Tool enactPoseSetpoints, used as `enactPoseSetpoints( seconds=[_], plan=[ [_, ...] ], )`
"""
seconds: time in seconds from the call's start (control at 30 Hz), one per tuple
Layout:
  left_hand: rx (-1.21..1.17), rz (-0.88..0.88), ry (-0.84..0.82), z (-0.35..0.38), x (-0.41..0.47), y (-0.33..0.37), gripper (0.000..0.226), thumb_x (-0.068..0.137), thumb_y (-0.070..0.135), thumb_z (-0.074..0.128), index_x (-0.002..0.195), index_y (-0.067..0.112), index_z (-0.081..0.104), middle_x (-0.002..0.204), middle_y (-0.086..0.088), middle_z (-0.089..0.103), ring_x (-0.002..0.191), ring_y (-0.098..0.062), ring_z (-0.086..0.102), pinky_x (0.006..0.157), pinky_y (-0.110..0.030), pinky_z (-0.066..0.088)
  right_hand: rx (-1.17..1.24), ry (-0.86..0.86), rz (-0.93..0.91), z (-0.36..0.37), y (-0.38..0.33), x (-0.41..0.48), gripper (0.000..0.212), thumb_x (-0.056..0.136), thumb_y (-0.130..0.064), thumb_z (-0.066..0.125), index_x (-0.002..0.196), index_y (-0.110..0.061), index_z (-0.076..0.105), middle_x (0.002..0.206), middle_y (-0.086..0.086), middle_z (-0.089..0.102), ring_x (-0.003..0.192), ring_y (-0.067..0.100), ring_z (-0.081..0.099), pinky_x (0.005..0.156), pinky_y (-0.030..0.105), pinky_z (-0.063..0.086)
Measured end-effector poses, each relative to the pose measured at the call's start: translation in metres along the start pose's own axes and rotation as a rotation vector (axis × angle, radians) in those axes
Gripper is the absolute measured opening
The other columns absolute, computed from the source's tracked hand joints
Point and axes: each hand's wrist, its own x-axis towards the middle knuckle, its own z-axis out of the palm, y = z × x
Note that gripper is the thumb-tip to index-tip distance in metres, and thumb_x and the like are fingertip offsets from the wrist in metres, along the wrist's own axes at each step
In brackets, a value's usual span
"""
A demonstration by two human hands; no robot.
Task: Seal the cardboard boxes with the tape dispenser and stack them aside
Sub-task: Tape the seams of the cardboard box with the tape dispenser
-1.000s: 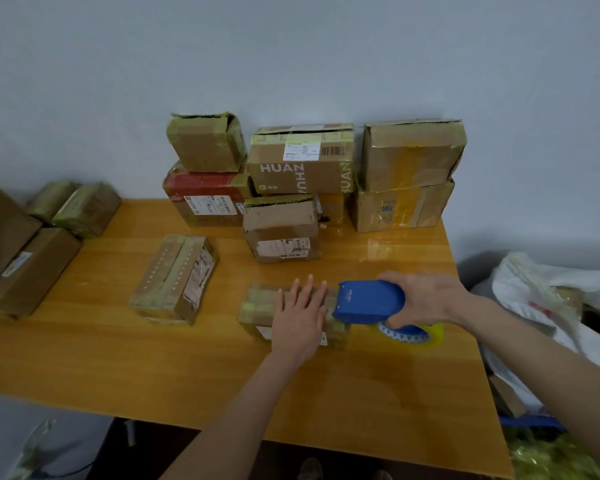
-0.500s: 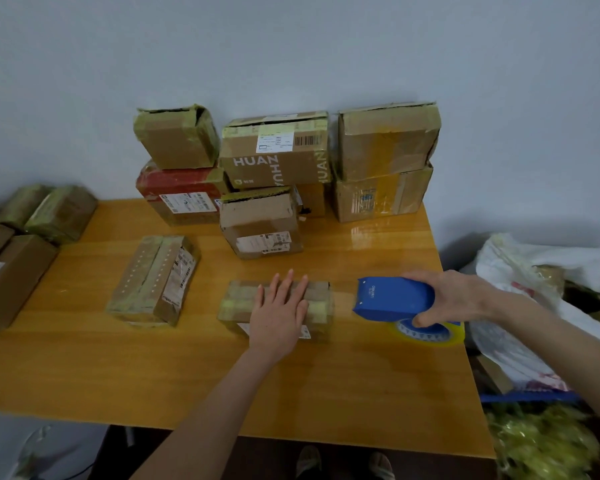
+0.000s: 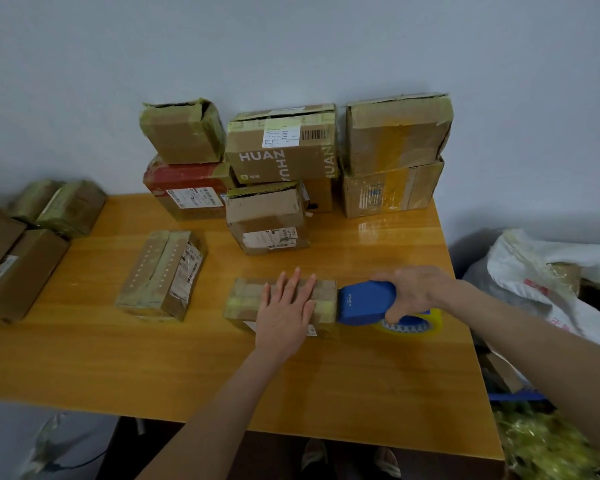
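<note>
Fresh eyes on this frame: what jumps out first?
The blue tape dispenser, gripped by the right hand near the right edge of the wooden table, has its nose at the end of a small flat box. The left hand lies flat on that box, fingers straight. Behind them, stacked boxes line the table's back edge, the HUAN box in the middle.

My orange wooden table (image 3: 361,393) stands against a plain grey-blue wall (image 3: 291,46). Just off the table's right edge slumps a white plastic bag (image 3: 534,271), and by the table's front right corner lies a heap of crumpled yellow-green film (image 3: 548,445). Under the table's front edge I see my shoes (image 3: 314,457).
</note>
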Motion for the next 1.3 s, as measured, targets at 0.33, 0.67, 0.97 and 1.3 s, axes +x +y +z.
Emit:
enactPoseSetpoints(
  seconds=[0.33,0.67,0.97,1.3],
  plan=[
    [0.021,0.010,-0.006,-0.002,-0.001,0.000,0.048,0.100,0.048,0.002,0.144,0.040,-0.013,0.161,0.006,-0.003,0.149,-0.020,-0.006,0.118,-0.041,-0.006,0.170,-0.051,0.034,-0.001,-0.002,-0.008,0.056,0.053,-0.057,0.067,0.105,-0.042,0.051,0.095,-0.011,0.059,0.090,0.017,0.059,0.082,0.041,0.053],
    [-0.011,0.040,-0.052,-0.010,-0.005,-0.003,0.052,0.102,0.048,0.010,0.150,0.037,-0.006,0.161,0.001,-0.008,0.148,-0.021,-0.010,0.118,-0.041,-0.006,0.391,0.081,0.234,0.009,0.005,-0.034,0.077,0.050,-0.055,0.068,0.120,-0.025,0.057,0.099,-0.001,0.067,0.088,0.019,0.064,0.075,0.036,0.053],
    [-0.109,-0.290,-0.098,-0.012,-0.014,0.038,0.096,0.076,0.085,0.007,0.154,0.030,0.000,0.160,-0.013,-0.011,0.147,-0.033,-0.012,0.113,-0.058,-0.009,0.920,0.537,0.260,0.020,-0.031,-0.008,0.060,0.066,-0.040,0.080,0.116,-0.031,0.048,0.102,-0.004,0.059,0.087,0.018,0.060,0.069,0.034,0.053],
    [-0.045,0.213,-0.201,-0.029,-0.019,0.006,0.094,0.080,0.053,0.059,0.149,0.046,-0.004,0.159,0.000,-0.021,0.146,-0.024,-0.018,0.113,-0.055,-0.012,0.962,0.552,0.253,0.027,-0.027,-0.003,0.053,0.065,-0.034,0.082,0.108,-0.032,0.051,0.095,-0.008,0.059,0.084,0.015,0.060,0.074,0.039,0.056]
  ],
)
